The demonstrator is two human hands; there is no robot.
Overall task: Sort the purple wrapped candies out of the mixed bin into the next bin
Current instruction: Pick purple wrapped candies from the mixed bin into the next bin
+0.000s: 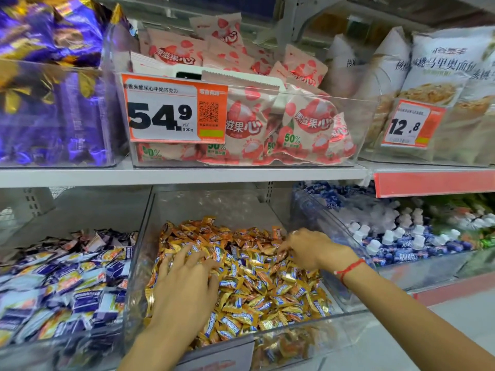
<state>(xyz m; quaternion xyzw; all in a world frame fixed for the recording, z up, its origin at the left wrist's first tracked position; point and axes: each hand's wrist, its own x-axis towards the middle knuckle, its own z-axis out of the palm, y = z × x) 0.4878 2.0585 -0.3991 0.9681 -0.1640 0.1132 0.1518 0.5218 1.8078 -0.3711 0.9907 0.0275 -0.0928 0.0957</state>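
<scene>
Two hands: our left hand (184,279) spread flat, right hand (308,250) pinching gold candies (267,285) (crinkly foil twists).
Bin: clear plastic mixed bin (300,333), slick walls.

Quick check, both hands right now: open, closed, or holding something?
Left hand: open, fingers spread flat on the gold candies in the middle bin.
Right hand: fingertips down among the candies; whether it pinches one cannot be told.

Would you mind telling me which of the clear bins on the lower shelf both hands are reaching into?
The middle bin, filled with gold and orange candies. The left hand and right hand are both in it; its neighbours hold purple-and-white packets and blue sweets.
</scene>
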